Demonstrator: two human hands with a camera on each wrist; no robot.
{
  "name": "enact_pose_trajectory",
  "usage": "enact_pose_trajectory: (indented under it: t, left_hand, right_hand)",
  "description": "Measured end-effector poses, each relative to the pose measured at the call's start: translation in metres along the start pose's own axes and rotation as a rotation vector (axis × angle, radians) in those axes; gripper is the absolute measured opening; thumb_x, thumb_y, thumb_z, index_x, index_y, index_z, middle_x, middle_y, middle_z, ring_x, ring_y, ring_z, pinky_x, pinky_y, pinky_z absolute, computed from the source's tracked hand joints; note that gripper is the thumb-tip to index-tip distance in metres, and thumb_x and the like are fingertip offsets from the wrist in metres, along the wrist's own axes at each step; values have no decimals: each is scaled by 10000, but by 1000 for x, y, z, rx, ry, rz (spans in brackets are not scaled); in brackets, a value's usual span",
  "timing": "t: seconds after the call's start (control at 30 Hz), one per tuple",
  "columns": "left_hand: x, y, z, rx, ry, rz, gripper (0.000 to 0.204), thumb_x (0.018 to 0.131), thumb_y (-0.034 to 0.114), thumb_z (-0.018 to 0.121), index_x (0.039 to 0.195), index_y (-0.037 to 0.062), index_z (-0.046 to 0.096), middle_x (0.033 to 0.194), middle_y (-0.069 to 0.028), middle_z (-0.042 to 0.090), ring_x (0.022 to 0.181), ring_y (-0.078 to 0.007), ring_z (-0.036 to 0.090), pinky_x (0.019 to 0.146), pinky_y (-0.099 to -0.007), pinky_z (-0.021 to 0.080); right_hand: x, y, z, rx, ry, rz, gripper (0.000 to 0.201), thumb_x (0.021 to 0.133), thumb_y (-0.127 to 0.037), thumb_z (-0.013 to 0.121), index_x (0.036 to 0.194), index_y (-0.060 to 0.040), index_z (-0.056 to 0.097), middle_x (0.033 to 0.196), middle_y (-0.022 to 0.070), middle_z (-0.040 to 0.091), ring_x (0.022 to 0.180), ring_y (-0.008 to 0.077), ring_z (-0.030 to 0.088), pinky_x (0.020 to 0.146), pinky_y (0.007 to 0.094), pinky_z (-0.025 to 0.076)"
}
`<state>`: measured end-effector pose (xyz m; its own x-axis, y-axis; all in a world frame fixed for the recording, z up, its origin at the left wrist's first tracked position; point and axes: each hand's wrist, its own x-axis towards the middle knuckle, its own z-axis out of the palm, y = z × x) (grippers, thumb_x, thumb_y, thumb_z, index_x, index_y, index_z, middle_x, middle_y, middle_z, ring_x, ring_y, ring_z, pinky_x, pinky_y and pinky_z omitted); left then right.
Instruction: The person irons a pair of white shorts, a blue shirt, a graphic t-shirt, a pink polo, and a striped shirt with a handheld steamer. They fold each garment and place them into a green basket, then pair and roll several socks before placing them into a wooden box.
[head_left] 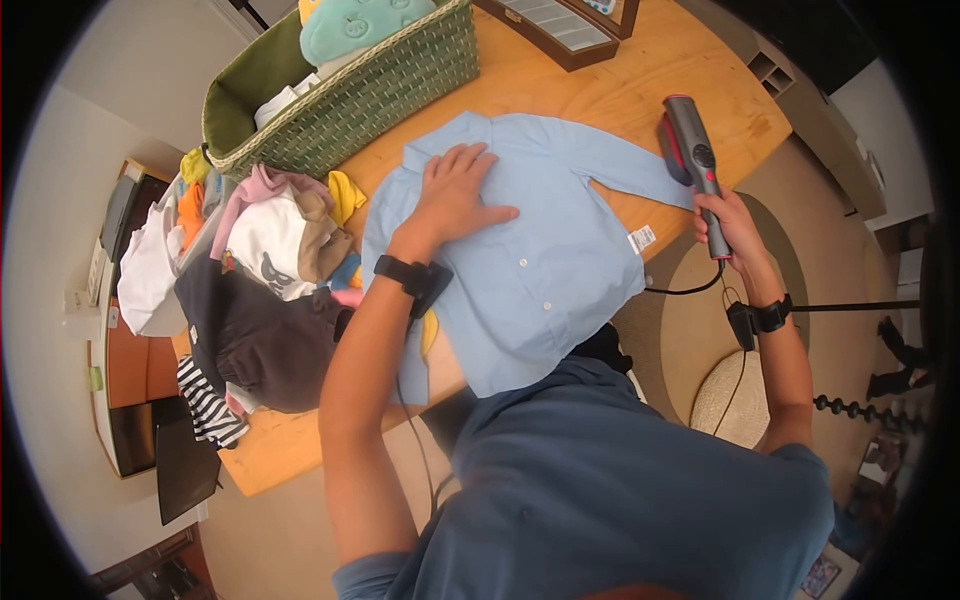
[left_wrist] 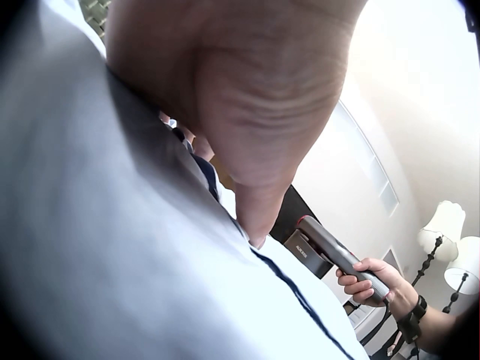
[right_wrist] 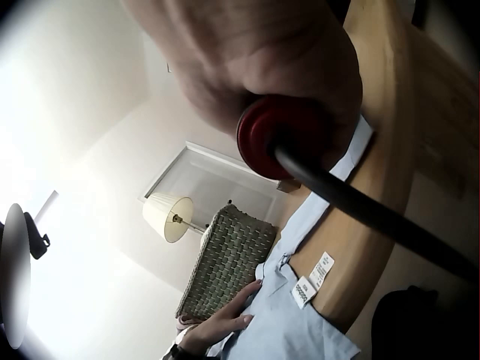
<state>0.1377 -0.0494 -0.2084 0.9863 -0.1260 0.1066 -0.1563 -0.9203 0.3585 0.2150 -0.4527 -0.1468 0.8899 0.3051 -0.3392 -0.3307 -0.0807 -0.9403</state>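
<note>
A light blue button-up shirt (head_left: 540, 230) lies spread on the wooden table, one sleeve stretched toward the right edge. My left hand (head_left: 458, 200) rests on its upper part near the collar, fingers spread; in the left wrist view that hand (left_wrist: 247, 97) is close above the cloth. My right hand (head_left: 735, 228) grips the handle of a grey and red handheld iron (head_left: 690, 140), whose head is at the sleeve's end. Whether it touches the cloth I cannot tell. The right wrist view shows my right hand (right_wrist: 262, 60) curled round the handle's red end.
A green woven basket (head_left: 370, 110) with a teal plush item stands at the back left. Piled clothes (head_left: 270, 330) lie on the table's left side. An open wooden case (head_left: 560, 30) sits at the back. The iron's black cord (right_wrist: 375, 210) hangs beside the table edge.
</note>
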Motion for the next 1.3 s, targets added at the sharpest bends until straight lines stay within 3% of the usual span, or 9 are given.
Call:
enact_pose_trajectory:
  t: [0.1, 0.3, 0.4, 0.57, 0.77, 0.97, 1.07, 1.27, 1.3]
  left_hand:
    - [1, -1, 0, -2, 6, 8, 856, 735, 561, 744, 1397, 74, 503, 1523, -123, 400, 1453, -323, 275, 1193, -496, 156]
    - [0, -11, 6, -27, 61, 46, 650, 847, 444, 676, 1385, 116, 516, 1513, -96, 421, 1433, -314, 317, 1180, -490, 197]
    - [1, -21, 13, -75, 85, 68, 502, 909, 315, 590, 1369, 125, 525, 1502, -87, 435, 1418, -320, 337, 1174, -501, 199]
    - [-1, -26, 20, -57, 134, 95, 441, 943, 217, 543, 1375, 137, 505, 1503, -73, 434, 1423, -311, 332, 1173, -493, 217]
    - [1, -24, 18, -33, 93, 63, 433, 946, 214, 535, 1372, 137, 512, 1508, -65, 431, 1429, -301, 325, 1178, -488, 205]
    - [1, -23, 19, -75, 115, 67, 442, 923, 212, 542, 1354, 118, 536, 1492, -80, 447, 1420, -308, 335, 1173, -516, 196]
    - [2, -24, 18, -62, 109, 65, 433, 927, 208, 544, 1352, 124, 535, 1494, -73, 448, 1421, -305, 337, 1173, -507, 204]
    - [2, -20, 16, -42, 109, 61, 422, 918, 190, 562, 1334, 127, 545, 1491, -73, 453, 1412, -306, 351, 1171, -493, 223]
    - [2, -19, 15, -54, 111, 65, 425, 909, 191, 570, 1327, 120, 550, 1483, -84, 461, 1408, -314, 356, 1169, -493, 228]
  right_hand:
    - [-2, -5, -13, -81, 3, -33, 220, 914, -128, 605, 1076, -20, 502, 775, 20, 508, 549, 95, 510, 471, 262, 454]
    - [4, -40, 23, -301, -310, -80, 313, 876, -123, 624, 1156, -8, 544, 719, 15, 532, 569, 75, 525, 524, 233, 446]
    - [31, -55, 48, -671, -502, -169, 315, 811, -91, 605, 1113, -5, 585, 701, 5, 531, 573, 76, 520, 532, 232, 428]
    - [56, -58, 75, -758, -751, -98, 130, 743, -76, 598, 853, -34, 544, 666, 6, 512, 522, 84, 486, 488, 257, 405]
    - [39, -48, 51, -1038, -976, -68, 221, 692, -82, 629, 903, -16, 608, 646, 25, 534, 535, 114, 510, 501, 297, 411]
    - [-3, -44, 32, -1135, -1262, 67, 313, 670, -76, 705, 973, -18, 652, 696, -44, 514, 631, 81, 485, 554, 273, 414]
    - [-8, -55, 16, -1143, -1153, -44, 295, 691, -122, 707, 957, -16, 636, 693, 14, 537, 631, 117, 491, 566, 299, 420]
    - [16, -75, -11, -890, -254, -134, 364, 770, -113, 636, 1108, 8, 572, 772, 109, 528, 660, 210, 529, 628, 341, 462]
    - [31, -72, -17, -997, -196, -255, 376, 784, -105, 618, 1136, 13, 559, 790, 135, 540, 688, 245, 545, 661, 353, 471]
